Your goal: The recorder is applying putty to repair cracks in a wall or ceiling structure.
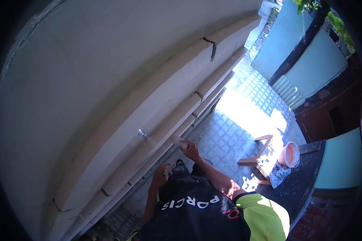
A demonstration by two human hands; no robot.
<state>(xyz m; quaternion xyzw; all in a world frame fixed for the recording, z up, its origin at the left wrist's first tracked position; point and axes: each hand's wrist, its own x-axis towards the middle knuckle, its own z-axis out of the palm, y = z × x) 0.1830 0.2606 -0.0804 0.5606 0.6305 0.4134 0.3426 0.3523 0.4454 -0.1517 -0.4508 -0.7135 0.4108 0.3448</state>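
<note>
Currently, right hand: closed round a pale flat piece, which is pointed at the lower ledges (contact cannot be told).
Left hand: curled on a pale lump near the dark shirt; what it is made of cannot be made out.
Hands: apart, each with its own load, the right set farther forward.
Stepped ledges: run along the big plain wall; dark cracks are seen across them, and a small white patch is seen between two ledges.
Step in hand: judged to be close work at the ledge edges, with the flat piece used as the tool (a guess from posture, the tip being blurred).
Next move: judged to call for a firm right grip, the piece kept flat to the edge, and the lump held within reach.
Brown stool: stood on the tiled floor, well apart from both hands, splattered pale on top.
Pinkish bucket: placed by the stool, a crumpled plastic bag just beside.
</note>
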